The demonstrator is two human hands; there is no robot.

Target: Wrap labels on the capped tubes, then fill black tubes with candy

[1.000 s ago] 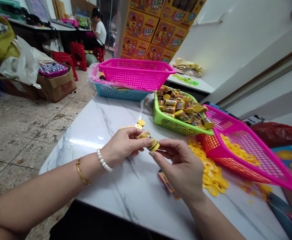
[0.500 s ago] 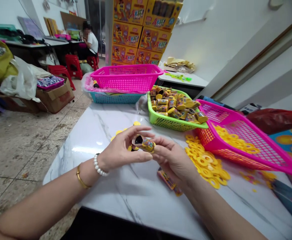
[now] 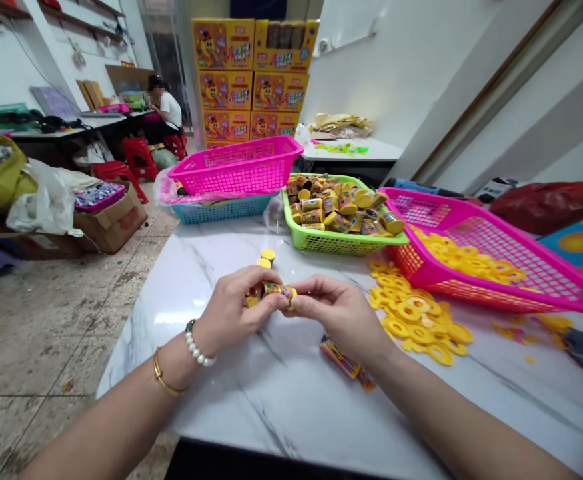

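Over the middle of the marble-patterned table (image 3: 211,373), both hands grip one small printed tube (image 3: 277,289) with a yellow end. My left hand (image 3: 241,303) is closed round its left part, hiding that end. At its right end, the fingertips of my right hand (image 3: 338,310) pinch the yellow part. Yellow round caps (image 3: 267,255) stand just behind my left hand, partly covered by it. Several flat printed wrappers (image 3: 346,363) lie beneath my right wrist. To the right of that hand spreads a pile of yellow rings (image 3: 416,317).
A green basket (image 3: 341,243) full of printed tubes stands behind my hands. Right of it, a tilted pink basket (image 3: 471,220) holds more yellow rings. Another pink basket (image 3: 241,170) rests on a blue basket (image 3: 226,209). A person (image 3: 166,110) sits far back left.
The tube has turned from showing its dark open end to lying nearly level, side on. My fingers have closed in around it. The view has shifted slightly.
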